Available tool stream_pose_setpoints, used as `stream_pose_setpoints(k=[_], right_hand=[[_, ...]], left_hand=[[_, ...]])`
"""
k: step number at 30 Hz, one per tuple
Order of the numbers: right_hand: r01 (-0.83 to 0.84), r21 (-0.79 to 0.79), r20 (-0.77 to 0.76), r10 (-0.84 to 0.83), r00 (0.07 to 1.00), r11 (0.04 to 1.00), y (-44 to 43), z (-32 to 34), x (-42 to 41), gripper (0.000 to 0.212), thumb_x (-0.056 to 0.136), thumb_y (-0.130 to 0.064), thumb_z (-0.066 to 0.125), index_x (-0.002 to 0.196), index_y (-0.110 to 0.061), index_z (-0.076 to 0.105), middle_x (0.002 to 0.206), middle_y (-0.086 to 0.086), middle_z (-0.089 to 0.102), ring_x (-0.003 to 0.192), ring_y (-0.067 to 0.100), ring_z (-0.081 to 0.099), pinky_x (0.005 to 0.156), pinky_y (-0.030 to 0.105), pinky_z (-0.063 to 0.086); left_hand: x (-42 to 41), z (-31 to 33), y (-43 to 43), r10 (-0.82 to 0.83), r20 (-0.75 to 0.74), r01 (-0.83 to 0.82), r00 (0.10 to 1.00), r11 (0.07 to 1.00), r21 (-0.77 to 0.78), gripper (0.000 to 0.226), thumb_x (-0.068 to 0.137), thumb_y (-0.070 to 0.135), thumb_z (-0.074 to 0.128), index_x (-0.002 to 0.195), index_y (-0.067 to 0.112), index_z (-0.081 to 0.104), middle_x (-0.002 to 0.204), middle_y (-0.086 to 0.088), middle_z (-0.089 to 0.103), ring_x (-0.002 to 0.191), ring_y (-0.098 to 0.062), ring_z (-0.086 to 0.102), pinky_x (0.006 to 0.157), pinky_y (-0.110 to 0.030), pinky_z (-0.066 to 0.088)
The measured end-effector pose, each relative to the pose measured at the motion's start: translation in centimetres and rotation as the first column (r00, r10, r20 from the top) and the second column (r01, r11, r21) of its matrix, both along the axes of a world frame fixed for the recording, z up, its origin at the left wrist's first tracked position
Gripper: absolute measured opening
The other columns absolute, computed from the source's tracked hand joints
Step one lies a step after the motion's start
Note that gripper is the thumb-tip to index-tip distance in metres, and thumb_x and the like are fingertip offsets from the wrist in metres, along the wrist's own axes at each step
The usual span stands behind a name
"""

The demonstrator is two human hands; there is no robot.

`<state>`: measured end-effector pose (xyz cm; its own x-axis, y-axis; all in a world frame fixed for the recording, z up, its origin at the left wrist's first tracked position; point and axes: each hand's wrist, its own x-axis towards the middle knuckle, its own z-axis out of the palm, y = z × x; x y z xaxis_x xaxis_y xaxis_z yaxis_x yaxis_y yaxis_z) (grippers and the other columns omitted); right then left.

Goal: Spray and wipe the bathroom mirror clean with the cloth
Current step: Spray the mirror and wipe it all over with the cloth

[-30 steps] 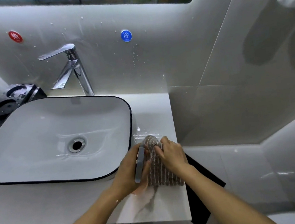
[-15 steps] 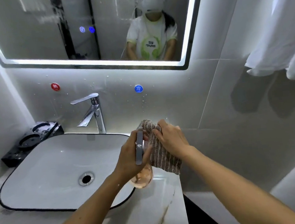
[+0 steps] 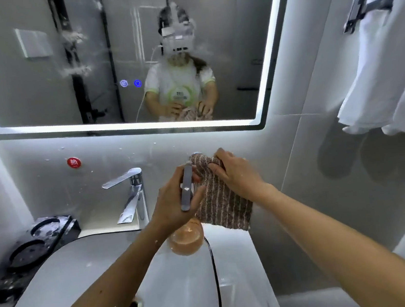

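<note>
The lit-edged bathroom mirror (image 3: 83, 66) fills the upper wall, with white smears and droplets on its glass. My left hand (image 3: 174, 202) grips a spray bottle (image 3: 186, 239) with a clear round orange-tinted body and a grey trigger, held above the basin's right rim. My right hand (image 3: 237, 172) pinches the top of a brown striped cloth (image 3: 226, 206), which hangs down beside the bottle. Both hands are close together below the mirror's lower edge. The cloth's top corner touches my left fingers.
A white basin (image 3: 61, 298) with a black rim sits below, a chrome tap (image 3: 132, 195) behind it. A black holder (image 3: 29, 251) stands at the left. White towels (image 3: 386, 79) hang on a rack at the right. Red (image 3: 74, 162) sticker on the wall.
The view has tilted up from the counter to the mirror. Both hands have lifted the bottle and cloth off the counter, up toward the mirror's lower edge.
</note>
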<state>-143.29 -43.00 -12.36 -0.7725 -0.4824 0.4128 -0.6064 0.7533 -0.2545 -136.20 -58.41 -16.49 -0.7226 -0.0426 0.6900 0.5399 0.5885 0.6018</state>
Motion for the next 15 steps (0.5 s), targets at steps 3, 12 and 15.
stream_pose_setpoints(k=[3,12,15], right_hand=[[0.003,-0.078,-0.01,-0.003,1.0,0.997,-1.2,2.3,-1.5,0.023,0.097,-0.029,0.043,0.102,-0.006,0.045,0.088,0.006,0.051,0.076,0.025,0.049,0.067,0.035,0.039],[-0.045,-0.112,-0.181,0.024,0.983,0.993,-1.6,8.4,-6.3,0.02,0.095,-0.027,0.047,0.093,-0.008,0.044,0.083,0.002,0.047,0.071,0.019,0.046,0.063,0.028,0.032],[-0.071,-0.1,-0.245,0.044,0.968,0.992,-1.4,10.0,-8.3,0.02,0.095,-0.026,0.048,0.098,-0.007,0.047,0.083,-0.001,0.045,0.07,0.017,0.045,0.064,0.026,0.032]], left_hand=[[-1.7,2.5,-1.5,-0.05,-0.032,0.049,0.998,0.999,-0.016,0.037,0.077,0.028,0.061,0.106,0.006,0.051,0.085,0.008,0.058,0.065,0.009,0.056,0.06,-0.004,0.042],[-6.8,9.0,-1.9,0.035,-0.121,-0.036,0.992,0.999,-0.009,0.031,0.073,0.026,0.058,0.097,0.007,0.056,0.078,0.002,0.062,0.059,0.003,0.055,0.055,-0.011,0.042],[-8.1,10.9,-1.2,0.055,-0.16,-0.054,0.986,0.998,0.014,0.025,0.072,0.022,0.058,0.093,0.009,0.055,0.074,0.012,0.058,0.059,0.005,0.055,0.053,-0.007,0.039]])
